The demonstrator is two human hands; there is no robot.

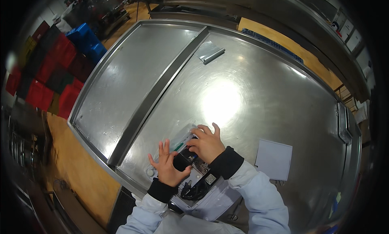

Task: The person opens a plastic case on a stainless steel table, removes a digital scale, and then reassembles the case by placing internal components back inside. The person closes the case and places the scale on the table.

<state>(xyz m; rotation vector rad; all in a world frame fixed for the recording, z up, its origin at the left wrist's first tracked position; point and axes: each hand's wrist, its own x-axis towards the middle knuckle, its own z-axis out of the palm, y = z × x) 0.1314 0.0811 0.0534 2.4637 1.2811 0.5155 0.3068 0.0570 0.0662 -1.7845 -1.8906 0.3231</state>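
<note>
Close to the table's near edge sits a white device [198, 178] with metal and black parts showing on top. A coiled black cable [195, 191] lies on its near side. My left hand [168, 169] is over its left part, fingers spread, thumb beside a black part [184, 158]; nothing shows in its grasp. My right hand [208, 146] reaches over the far side, thumb and a bent finger drawn together by a clear plastic edge [187, 131], other fingers raised. Whatever lies between them is hidden. A thin green strip [178, 146] shows between the hands.
The metal table [263, 100] has a raised rim and a long divider bar [162, 92]. A flat white panel [273, 159] lies to the right, scissors [232, 216] near the front edge. Clear film rolled at one edge [212, 56] lies farther off. Stacked red crates [40, 94] stand left.
</note>
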